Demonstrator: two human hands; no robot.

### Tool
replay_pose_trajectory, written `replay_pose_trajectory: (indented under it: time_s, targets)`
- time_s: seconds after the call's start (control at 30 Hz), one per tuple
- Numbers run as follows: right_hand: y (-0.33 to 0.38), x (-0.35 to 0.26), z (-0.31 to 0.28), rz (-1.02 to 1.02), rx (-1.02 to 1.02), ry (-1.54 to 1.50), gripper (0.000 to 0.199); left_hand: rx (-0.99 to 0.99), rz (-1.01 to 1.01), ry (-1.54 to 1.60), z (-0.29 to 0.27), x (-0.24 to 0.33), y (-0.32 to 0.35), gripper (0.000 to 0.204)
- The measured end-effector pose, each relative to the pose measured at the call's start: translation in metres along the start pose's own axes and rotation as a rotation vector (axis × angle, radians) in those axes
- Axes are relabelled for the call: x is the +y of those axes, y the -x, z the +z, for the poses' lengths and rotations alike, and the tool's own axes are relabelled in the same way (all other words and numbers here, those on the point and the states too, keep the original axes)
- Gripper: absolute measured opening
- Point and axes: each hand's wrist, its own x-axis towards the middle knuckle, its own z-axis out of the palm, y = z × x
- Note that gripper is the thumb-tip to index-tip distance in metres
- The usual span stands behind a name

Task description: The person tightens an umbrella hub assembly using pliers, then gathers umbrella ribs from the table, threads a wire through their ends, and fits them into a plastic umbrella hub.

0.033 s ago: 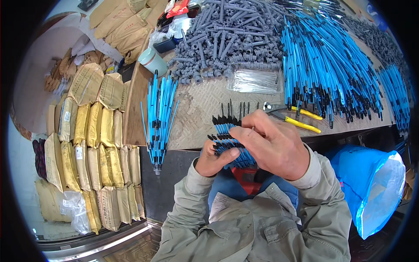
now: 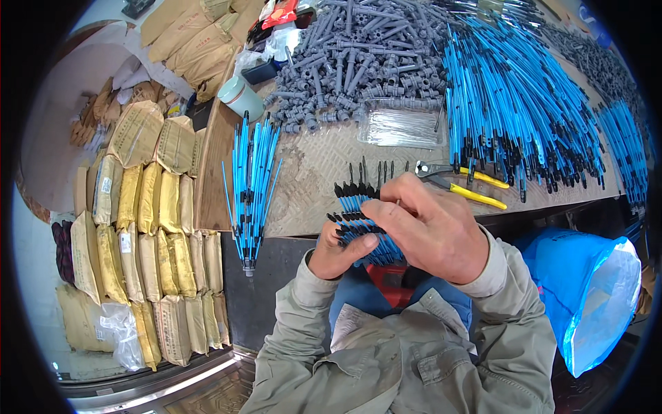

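A bundle of thin blue rods with black tips (image 2: 383, 252) is wrapped in my left hand (image 2: 338, 254) in front of the table's near edge, its thumb laid across the rods. Over the bundle's right side bends my right hand (image 2: 438, 231), fingers closed, with the thumb tip against the black ends. What its fingertips pinch is hidden. Just beyond, several small black pieces (image 2: 379, 172) stand in a row. Pliers with yellow handles (image 2: 479, 188) lie on the table to the right of my hands.
Grey plastic fittings (image 2: 358, 62) are heaped at the back, behind a clear box of thin metal pins (image 2: 401, 128). Many blue rods (image 2: 517, 103) are piled at the right. Another rod bundle (image 2: 252, 186) overhangs the edge at left, near a pale green cup (image 2: 240, 96). A blue bag (image 2: 579, 297) stands lower right.
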Motion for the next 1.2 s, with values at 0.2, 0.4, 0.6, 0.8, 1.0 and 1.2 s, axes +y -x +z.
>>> replay_pose_trajectory:
  time_s: [0.2, 0.4, 0.6, 0.8, 1.0, 1.2]
  targets:
    - [-0.006, 0.004, -0.010, -0.029, -0.075, -0.044, 0.028, -0.017, 0.013, -0.063, 0.006, 0.007, -0.002, 0.022]
    - [-0.011, 0.015, -0.010, -0.045, -0.141, -0.154, 0.030, -0.020, -0.010, -0.118, 0.007, 0.012, -0.001, 0.019]
    - [-0.010, 0.013, -0.009, -0.126, -0.099, -0.087, 0.033, -0.084, -0.056, -0.170, 0.001, 0.005, -0.003, 0.019]
    - [-0.018, -0.001, 0.014, -0.149, -0.019, -0.052, 0.028, -0.026, 0.386, -0.365, -0.002, -0.009, -0.015, 0.018]
    - [-0.064, 0.145, 0.011, 0.281, -0.132, 0.359, 0.013, -0.042, -0.042, 0.037, 0.009, 0.007, -0.005, 0.020]
    - [-0.054, 0.194, 0.060, 0.363, -0.442, 0.675, 0.012, -0.073, -0.054, 0.058, 0.004, 0.001, -0.004, 0.022]
